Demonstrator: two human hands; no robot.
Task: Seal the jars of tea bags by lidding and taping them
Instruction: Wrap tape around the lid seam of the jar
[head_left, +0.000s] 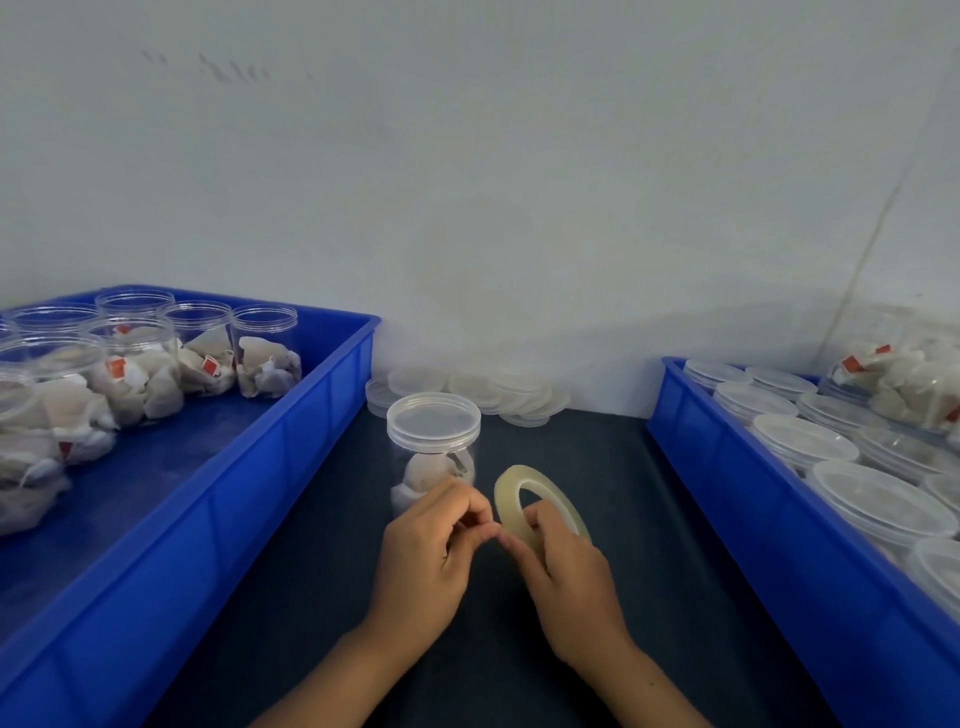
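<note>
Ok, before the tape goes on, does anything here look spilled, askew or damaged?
Nothing stands out. The clear plastic jar of tea bags stands upright on the dark mat, its lid level. The right hand holds the clear tape roll; the left hand pinches at its edge. Loose clear lids lie heaped by the wall.

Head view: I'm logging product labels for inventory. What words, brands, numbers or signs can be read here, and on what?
None can be read.
Red tags on the tea bags in the open jars of the left bin: any print too small and blurred.
Red tags in the jar at far right: the same.
Lidded jar, tape roll, loose lids: no text visible.
Wall marks: smudges, not writing.
</note>
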